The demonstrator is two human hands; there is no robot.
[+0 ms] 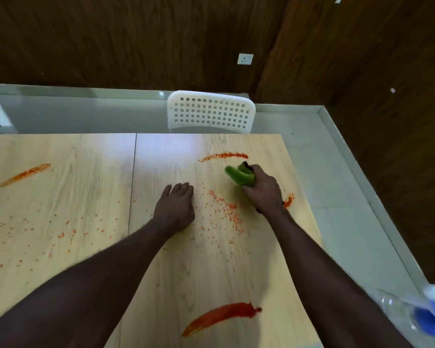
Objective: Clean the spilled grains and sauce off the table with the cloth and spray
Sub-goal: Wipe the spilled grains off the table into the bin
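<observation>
The right hand (pixel 261 189) is clenched round the bunched green cloth (pixel 240 175), which juts out past the knuckles toward the far side of the desk (pixel 161 272). Its forearm reaches well forward from the lower right, wrist fairly straight. The left hand (pixel 176 207) lies palm down on the desk near it, fingers a little bent and holding nothing, seemingly as a brace. Between the two hands lies the densest patch of orange grains (pixel 224 209), with more scattered over the left panel. The step looks to be gathering these grains: better to flatten the cloth on the wood and draw it in long strokes toward one heap, since dry grains flicked about will likely roll off the edge. Keep the cloth off the thin sauce streak (pixel 224 155) just beyond it and the small smear (pixel 289 199) by the right wrist until the grains are heaped, or they may stick. The big sauce smear (pixel 221 316) near the front edge and the far-left streak (pixel 23 174) are not yet wiped. The spray bottle (pixel 432 312), blurred, is at the lower right, past the desk's right edge
</observation>
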